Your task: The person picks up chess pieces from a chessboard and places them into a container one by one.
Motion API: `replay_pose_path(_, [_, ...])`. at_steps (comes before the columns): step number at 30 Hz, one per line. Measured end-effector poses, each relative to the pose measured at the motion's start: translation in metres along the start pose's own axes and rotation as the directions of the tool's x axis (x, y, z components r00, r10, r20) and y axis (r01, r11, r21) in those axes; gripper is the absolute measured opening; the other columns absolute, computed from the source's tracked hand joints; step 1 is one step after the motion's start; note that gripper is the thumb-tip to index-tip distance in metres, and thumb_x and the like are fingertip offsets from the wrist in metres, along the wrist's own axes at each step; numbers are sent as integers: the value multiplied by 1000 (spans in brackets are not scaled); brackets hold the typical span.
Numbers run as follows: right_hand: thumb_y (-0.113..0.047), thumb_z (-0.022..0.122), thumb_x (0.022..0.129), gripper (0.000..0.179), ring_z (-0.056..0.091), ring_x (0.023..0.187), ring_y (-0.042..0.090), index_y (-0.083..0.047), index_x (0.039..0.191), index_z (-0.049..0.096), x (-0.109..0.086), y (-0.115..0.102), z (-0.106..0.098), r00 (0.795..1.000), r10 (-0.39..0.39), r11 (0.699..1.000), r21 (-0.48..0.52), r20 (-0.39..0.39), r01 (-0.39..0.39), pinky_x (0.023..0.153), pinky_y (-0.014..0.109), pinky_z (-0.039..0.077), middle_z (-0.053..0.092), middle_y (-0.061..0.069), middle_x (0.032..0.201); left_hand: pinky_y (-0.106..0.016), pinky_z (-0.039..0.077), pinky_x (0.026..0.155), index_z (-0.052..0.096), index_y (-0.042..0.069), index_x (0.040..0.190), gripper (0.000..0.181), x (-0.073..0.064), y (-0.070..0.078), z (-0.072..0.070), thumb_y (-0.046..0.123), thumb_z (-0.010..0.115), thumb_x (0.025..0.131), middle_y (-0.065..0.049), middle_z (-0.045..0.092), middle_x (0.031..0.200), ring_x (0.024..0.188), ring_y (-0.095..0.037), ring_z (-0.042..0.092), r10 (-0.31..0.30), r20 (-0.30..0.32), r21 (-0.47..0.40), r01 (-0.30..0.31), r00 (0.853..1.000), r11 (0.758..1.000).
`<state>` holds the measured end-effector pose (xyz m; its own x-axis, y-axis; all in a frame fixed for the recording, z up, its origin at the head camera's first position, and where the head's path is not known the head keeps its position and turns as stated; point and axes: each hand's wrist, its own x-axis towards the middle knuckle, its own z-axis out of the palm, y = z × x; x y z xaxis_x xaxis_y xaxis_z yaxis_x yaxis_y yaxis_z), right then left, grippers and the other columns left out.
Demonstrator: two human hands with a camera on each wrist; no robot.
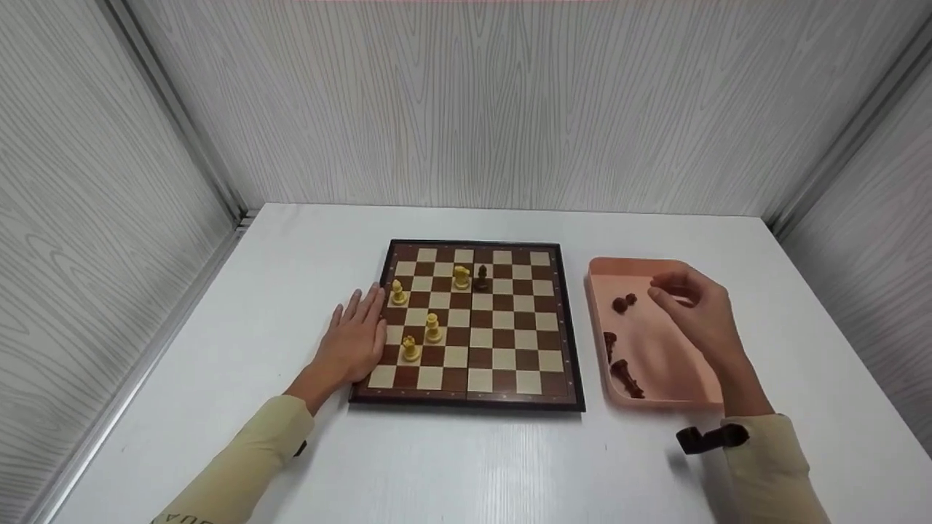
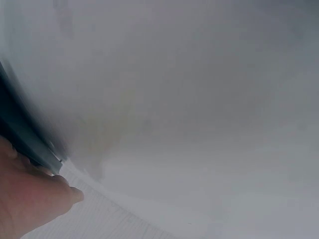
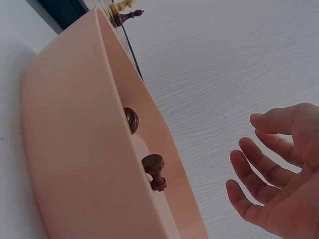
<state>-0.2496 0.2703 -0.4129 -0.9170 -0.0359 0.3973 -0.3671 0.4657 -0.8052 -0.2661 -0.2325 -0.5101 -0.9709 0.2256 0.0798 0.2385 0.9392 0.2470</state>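
Observation:
My left hand (image 1: 354, 338) rests along the left edge of the chessboard (image 1: 466, 405), its fingers straight. My right hand (image 1: 692, 309) hovers over the pink tray (image 1: 595, 320) with relaxed fingers and nothing between them. Inside the tray lie several dark brown chess pieces, among them a tall one (image 1: 626, 378) and a short one (image 3: 155, 172). Standing on the board are several yellow pieces, including a knight (image 1: 461, 276) at the back. Right beside that knight stands one dark piece (image 1: 482, 278). Other yellow pieces (image 1: 433, 327) stand on its left half.
The white table (image 1: 510, 466) carries the board in the middle and the tray to its right. Pale wood-grain panels (image 1: 495, 109) rise behind the table and on both sides. A dark device (image 1: 712, 438) is worn at the right cuff.

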Motion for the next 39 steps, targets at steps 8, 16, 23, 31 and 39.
replay_pose_path(8, [-4, 68, 98, 25, 64, 102, 15, 12, 118, 65, -2, -7, 11, 1000, 4, 1000, -18, 30, -3, 84, 13, 50, 66, 26, 113, -61, 11, 122, 14, 1, 164, 60, -1, -1, 0, 27, 28, 112, -16, 14, 170, 155, -41, 11, 17, -16, -17, -17, 1000, 1000])
replay_pose_path(16, [-5, 67, 99, 27, 65, 103, 18, 12, 119, 65, -1, -10, 13, 999, 13, 1000, -26, 46, -12, 84, 13, 51, 66, 27, 115, -60, 11, 123, 14, 1, 164, 60, 0, 2, -1, 28, 28, 112, -15, 13, 171, 156, -41, 10, 10, -5, -16, -10, 1000, 1000])
replay_pose_path(23, [1, 68, 97, 18, 66, 103, 33, 8, 113, 68, 9, 2, 28, 994, -58, 998, -2, 97, 58, 84, 20, 55, 66, 25, 113, -61, 9, 123, 12, 1, 164, 60, 0, 1, -2, 28, 26, 112, -16, 12, 171, 156, -41, 9, 6, 14, -5, -6, 1000, 1000])
replay_pose_path(31, [-12, 74, 96, 23, 67, 104, 26, 2, 113, 69, 22, 17, 54, 994, -50, 997, -54, 99, 56, 85, 22, 54, 72, 13, 110, -60, 9, 123, 11, 1, 164, 60, 1, 0, -3, 28, 25, 112, -16, 11, 171, 156, -41, 8, 9, 21, -5, -9, 1000, 1000])
replay_pose_path(39, [-15, 73, 97, 31, 67, 105, 24, -3, 124, 66, 32, 6, 71, 989, -32, 997, -68, 144, 42, 92, 49, 54, 71, 12, 111, -61, 10, 123, 14, -1, 163, 60, 0, -1, -1, 27, 27, 112, -16, 14, 170, 156, -41, 8, 19, -9, 20, -19, 1000, 1000])
